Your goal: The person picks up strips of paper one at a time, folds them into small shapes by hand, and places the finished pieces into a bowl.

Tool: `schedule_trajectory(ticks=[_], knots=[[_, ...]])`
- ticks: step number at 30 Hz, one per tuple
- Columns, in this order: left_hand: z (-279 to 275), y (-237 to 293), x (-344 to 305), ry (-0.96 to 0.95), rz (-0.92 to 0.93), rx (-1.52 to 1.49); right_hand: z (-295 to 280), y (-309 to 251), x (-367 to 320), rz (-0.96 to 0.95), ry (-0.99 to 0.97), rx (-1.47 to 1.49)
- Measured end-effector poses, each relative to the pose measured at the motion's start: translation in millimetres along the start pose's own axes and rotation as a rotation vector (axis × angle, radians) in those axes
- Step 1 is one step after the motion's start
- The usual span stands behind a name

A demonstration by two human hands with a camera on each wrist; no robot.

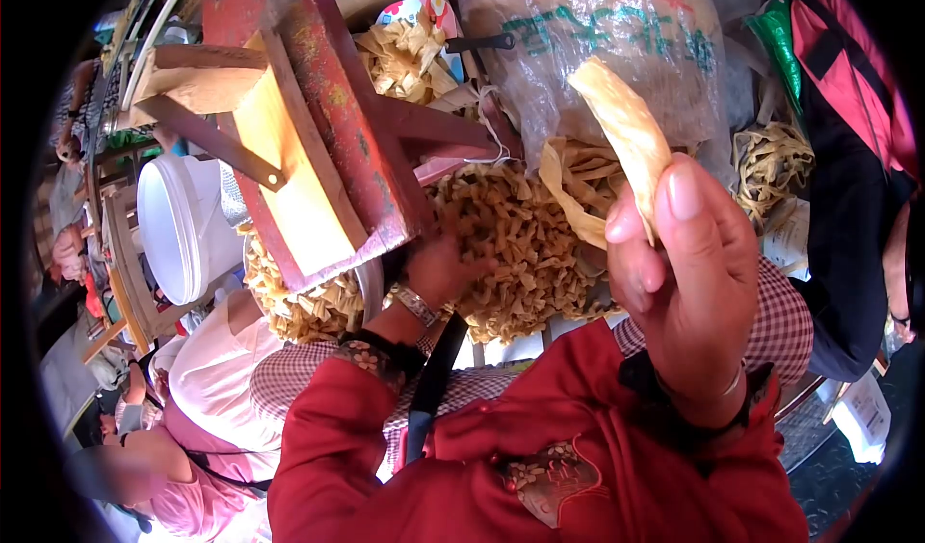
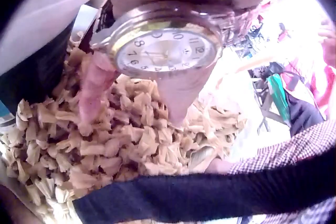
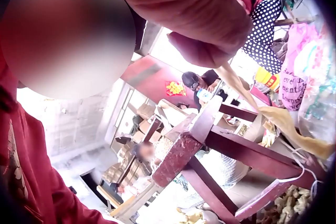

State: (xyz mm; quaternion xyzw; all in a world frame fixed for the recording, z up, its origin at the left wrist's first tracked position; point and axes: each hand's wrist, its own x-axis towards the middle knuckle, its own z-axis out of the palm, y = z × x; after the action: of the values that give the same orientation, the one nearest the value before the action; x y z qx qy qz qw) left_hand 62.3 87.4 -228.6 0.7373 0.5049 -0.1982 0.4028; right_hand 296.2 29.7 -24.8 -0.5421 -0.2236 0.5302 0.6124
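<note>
My right hand (image 1: pixel 699 283) pinches a pale, dried, folded strip (image 1: pixel 624 124) between thumb and fingers, raised toward the camera. The right wrist view shows that hand (image 3: pixel 194 24) at the top, with a strip (image 3: pixel 239 85) hanging from the fingers. Low over a heap of small knotted tan pieces (image 1: pixel 525 244), my left hand (image 1: pixel 443 271) is slightly blurred. In the left wrist view, this hand (image 2: pixel 184 90) reaches down past the watch to the heap (image 2: pixel 110 145), fingers extended; the fingertips are partly hidden.
A red wooden bench (image 1: pixel 361 148) with a wooden block and metal blade (image 1: pixel 217 143) stands left of the heap. Behind are a bowl of strips (image 1: pixel 409 56) and a large plastic bag (image 1: pixel 597 42). Loose strips (image 1: pixel 583 182) lie beside the heap; a white bucket (image 1: pixel 178 225) stands left.
</note>
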Motion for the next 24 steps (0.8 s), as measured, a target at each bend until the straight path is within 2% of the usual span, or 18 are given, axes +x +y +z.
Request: schedule_trajectory(ticks=[1, 4, 6, 9, 11, 12, 13, 16, 17, 20, 24], knots=[[18, -12, 2, -0.053, 0.020, 0.016, -1, 0, -1, -0.012, -0.003, -0.008], [69, -30, 10, 0.018, 0.111, -0.046, -4, -5, -4, -0.017, 0.040, 0.009], [87, -25, 20, 0.201, 0.130, -0.009, -8, -7, -4, -0.027, 0.057, 0.014], [90, -34, 38, 0.141, 0.065, -0.440, -13, -10, -5, -0.019, 0.057, 0.014], [108, -47, 73, 0.178, -0.166, -0.542, -10, -11, -6, -0.043, 0.043, 0.003], [113, -48, 76, 0.240, -0.186, -0.404, -8, -10, -6, -0.059, 0.046, 0.018], [97, -27, 70, 0.299, -0.215, -0.267, -8, -9, -5, -0.078, 0.051, 0.030], [90, -20, 90, 0.379, -0.340, -0.225, -12, -6, -3, -0.066, 0.063, 0.054], [85, -19, 91, 0.380, -0.356, -0.280, -12, -4, 0, -0.057, 0.069, 0.062], [85, -22, 108, 0.497, -0.383, -0.165, -11, -3, 4, -0.027, 0.080, 0.059], [99, -59, 134, 0.564, -0.183, -0.142, -8, 1, 5, -0.029, 0.125, 0.060]])
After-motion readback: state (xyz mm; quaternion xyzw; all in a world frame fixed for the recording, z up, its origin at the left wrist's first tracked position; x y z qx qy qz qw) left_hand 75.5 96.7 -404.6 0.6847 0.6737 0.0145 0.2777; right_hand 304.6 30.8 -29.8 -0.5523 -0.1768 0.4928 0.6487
